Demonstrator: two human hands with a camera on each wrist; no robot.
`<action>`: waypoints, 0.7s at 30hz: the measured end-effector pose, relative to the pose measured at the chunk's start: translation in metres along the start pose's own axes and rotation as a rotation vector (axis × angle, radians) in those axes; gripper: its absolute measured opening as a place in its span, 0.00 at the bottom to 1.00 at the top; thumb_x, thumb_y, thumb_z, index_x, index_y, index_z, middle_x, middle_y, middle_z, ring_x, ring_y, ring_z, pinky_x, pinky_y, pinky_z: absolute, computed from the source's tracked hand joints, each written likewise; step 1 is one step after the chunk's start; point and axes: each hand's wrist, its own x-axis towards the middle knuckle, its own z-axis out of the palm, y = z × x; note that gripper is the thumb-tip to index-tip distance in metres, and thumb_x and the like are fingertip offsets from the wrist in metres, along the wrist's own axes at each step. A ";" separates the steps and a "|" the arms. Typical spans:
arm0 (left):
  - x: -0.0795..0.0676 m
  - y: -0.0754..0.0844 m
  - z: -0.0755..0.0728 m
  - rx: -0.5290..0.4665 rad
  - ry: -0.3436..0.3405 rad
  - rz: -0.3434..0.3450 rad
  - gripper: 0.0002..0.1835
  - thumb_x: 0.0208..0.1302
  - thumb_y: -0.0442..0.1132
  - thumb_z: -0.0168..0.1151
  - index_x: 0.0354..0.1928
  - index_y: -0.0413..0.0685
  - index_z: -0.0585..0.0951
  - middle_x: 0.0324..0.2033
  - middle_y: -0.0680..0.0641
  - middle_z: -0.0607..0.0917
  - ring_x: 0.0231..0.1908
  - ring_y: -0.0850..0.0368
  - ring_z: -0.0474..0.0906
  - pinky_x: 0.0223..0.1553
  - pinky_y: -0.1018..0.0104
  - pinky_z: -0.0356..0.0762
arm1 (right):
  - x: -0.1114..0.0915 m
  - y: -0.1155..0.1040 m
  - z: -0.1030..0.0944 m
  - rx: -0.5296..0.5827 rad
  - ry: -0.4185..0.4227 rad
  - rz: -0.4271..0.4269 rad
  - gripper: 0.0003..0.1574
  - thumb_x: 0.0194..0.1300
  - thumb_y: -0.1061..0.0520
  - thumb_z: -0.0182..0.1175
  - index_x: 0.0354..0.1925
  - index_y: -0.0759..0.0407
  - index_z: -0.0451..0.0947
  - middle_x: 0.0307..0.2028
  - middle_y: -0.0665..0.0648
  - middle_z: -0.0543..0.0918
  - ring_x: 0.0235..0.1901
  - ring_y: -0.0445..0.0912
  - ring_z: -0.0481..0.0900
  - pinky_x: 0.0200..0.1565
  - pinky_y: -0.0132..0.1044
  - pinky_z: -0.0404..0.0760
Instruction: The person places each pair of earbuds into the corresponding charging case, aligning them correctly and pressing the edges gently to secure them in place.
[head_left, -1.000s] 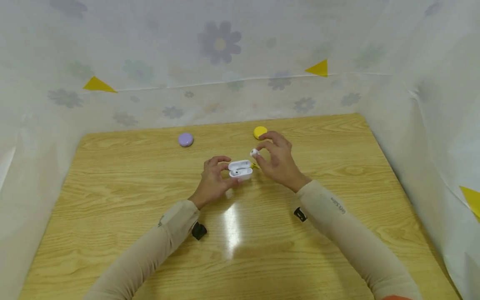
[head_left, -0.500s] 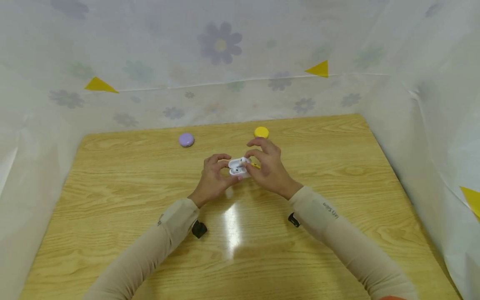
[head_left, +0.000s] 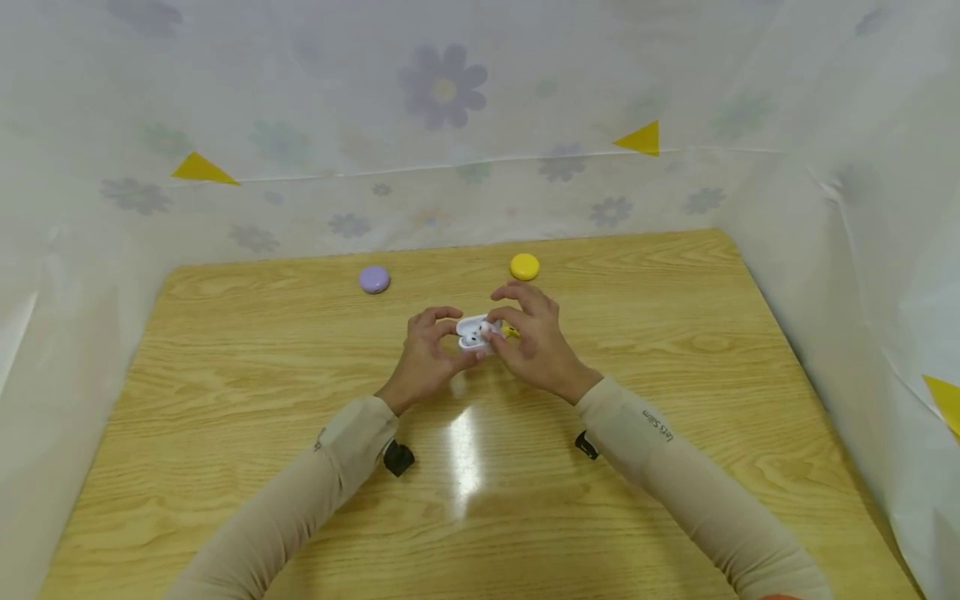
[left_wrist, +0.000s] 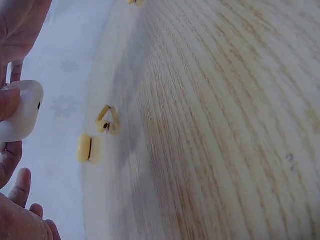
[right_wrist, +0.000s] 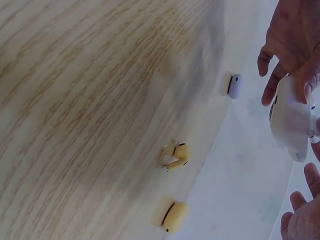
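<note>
My left hand grips a white earbud case with its lid up, held above the table in the left wrist view. One white earbud sits in the case's left slot. My right hand pinches another white earbud between thumb and index finger at the right side of the case. In the right wrist view that earbud is partly hidden behind the case. Just right of the case, a yellow earbud lies on the table, partly covered by my right hand in the head view.
A purple case and a yellow case, both with lids down, lie near the far edge of the wooden table. White flowered sheeting hangs behind and at both sides. A black wrist mount sits at the left cuff.
My right hand has moved left and down, bringing the pinched white earbud from beside the case to its right slot. My left hand still holds the case in the same place.
</note>
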 end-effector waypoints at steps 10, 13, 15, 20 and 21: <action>0.000 -0.002 0.000 -0.009 0.007 0.026 0.16 0.44 0.46 0.70 0.35 0.46 0.82 0.52 0.45 0.73 0.57 0.47 0.59 0.58 0.47 0.53 | 0.000 0.000 0.002 -0.010 0.001 -0.007 0.07 0.53 0.57 0.62 0.31 0.59 0.78 0.48 0.59 0.74 0.58 0.53 0.64 0.56 0.57 0.56; 0.000 -0.002 0.000 -0.018 0.006 0.038 0.16 0.44 0.46 0.70 0.36 0.46 0.82 0.52 0.45 0.73 0.57 0.47 0.59 0.58 0.46 0.52 | 0.000 0.001 0.002 -0.012 0.003 -0.010 0.07 0.53 0.56 0.62 0.31 0.59 0.78 0.48 0.59 0.74 0.58 0.53 0.64 0.56 0.57 0.56; 0.000 -0.002 -0.001 -0.022 0.006 0.041 0.16 0.45 0.45 0.70 0.36 0.46 0.82 0.52 0.44 0.73 0.57 0.47 0.58 0.58 0.46 0.52 | 0.000 0.002 0.002 -0.009 0.001 -0.008 0.07 0.53 0.56 0.62 0.31 0.59 0.78 0.48 0.59 0.74 0.58 0.53 0.63 0.56 0.57 0.56; -0.001 -0.002 -0.002 -0.028 0.008 0.038 0.16 0.45 0.45 0.70 0.35 0.45 0.82 0.52 0.43 0.73 0.57 0.46 0.58 0.58 0.45 0.52 | -0.001 0.003 0.003 -0.015 -0.003 -0.004 0.07 0.53 0.56 0.62 0.31 0.59 0.78 0.48 0.59 0.74 0.59 0.53 0.63 0.56 0.57 0.56; -0.001 -0.002 -0.002 -0.028 0.010 0.037 0.16 0.44 0.45 0.70 0.35 0.45 0.82 0.52 0.43 0.73 0.57 0.46 0.58 0.58 0.45 0.52 | -0.001 0.004 0.003 -0.017 -0.003 -0.003 0.07 0.53 0.56 0.63 0.31 0.59 0.78 0.48 0.59 0.74 0.59 0.53 0.63 0.55 0.57 0.56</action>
